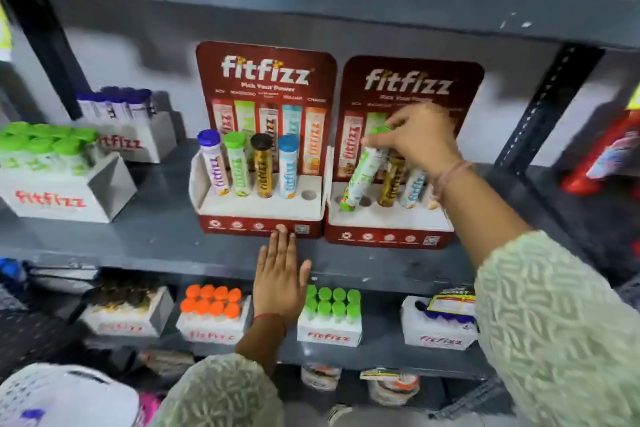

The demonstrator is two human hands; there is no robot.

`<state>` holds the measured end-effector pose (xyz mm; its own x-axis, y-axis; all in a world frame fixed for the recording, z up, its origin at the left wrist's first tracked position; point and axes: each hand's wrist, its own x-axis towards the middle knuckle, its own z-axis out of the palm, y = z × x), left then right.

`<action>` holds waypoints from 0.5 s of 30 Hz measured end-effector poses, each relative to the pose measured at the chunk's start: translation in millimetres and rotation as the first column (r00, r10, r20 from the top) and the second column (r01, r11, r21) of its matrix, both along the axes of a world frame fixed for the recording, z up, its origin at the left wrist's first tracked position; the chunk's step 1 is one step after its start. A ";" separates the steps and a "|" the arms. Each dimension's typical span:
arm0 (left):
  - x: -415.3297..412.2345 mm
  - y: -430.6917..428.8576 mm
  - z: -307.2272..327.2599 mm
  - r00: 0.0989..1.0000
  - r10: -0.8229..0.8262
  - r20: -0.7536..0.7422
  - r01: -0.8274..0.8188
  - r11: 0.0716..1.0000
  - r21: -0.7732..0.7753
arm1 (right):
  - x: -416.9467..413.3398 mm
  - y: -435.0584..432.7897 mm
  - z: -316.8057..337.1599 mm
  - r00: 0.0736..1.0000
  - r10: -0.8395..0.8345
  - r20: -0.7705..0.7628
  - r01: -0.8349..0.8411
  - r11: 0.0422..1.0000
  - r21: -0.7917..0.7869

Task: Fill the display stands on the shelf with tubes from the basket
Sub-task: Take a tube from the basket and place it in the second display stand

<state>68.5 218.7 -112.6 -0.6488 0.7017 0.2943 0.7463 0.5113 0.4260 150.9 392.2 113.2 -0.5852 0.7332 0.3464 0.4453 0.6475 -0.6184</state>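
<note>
Gripping a green-capped tube (363, 172) near its cap, the right hand (419, 139) has its fingers curled around the top; the tube leans to the left, its foot down at the leftmost hole of the right display stand (391, 218), though whether it is seated in that hole cannot be told. That stand's second hole (364, 201) shows empty, and further right stand a gold tube (389, 184), a light-blue tube (414, 189) and the edge of one more, mostly hidden behind the wrist.

The left hand (278, 279) lies flat and open on the front lip of the grey shelf (138, 239), fingers straight and together, holding nothing, fingertips touching the base of the left display stand (259, 215). This stand carries four upright tubes: a purple-capped tube (214, 163), a green one (237, 165), a black-capped gold one (263, 166) and a blue-capped one (288, 166); its fifth hole (309, 195), on the right, is empty.

Further left on the same shelf, a white carton (65, 196) holds green-capped tubes and another carton behind it (138, 139) holds purple-capped ones. On the shelf below, white cartons hold dark-capped (126, 308), orange-capped (213, 310), green-capped (330, 314) and purple-capped (440, 326) tubes. A white basket (62, 395) sits at the lower left corner, its contents blurred.
</note>
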 end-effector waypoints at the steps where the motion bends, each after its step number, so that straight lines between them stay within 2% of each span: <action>1: -1.1 0.8 -2.4 1.000 0.001 -0.024 -0.001 1.000 -0.006 | -6.2 7.7 3.5 0.998 -0.016 0.057 0.016 1.000 0.004; 4: -2.9 1.0 -5.7 0.998 -0.001 -0.063 0.000 1.000 -0.013 | -20.6 24.2 4.8 0.979 -0.031 0.201 0.035 0.999 -0.016; 15: -1.1 3.0 -8.7 0.996 0.005 -0.089 -0.006 1.000 -0.004 | -22.5 38.9 -3.8 0.922 0.103 0.373 -0.124 0.992 0.032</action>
<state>67.4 221.7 -121.3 -0.6238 0.6998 0.3480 0.7786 0.5172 0.3554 128.4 431.1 109.4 -0.7575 0.6406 0.1258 0.5572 0.7348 -0.3866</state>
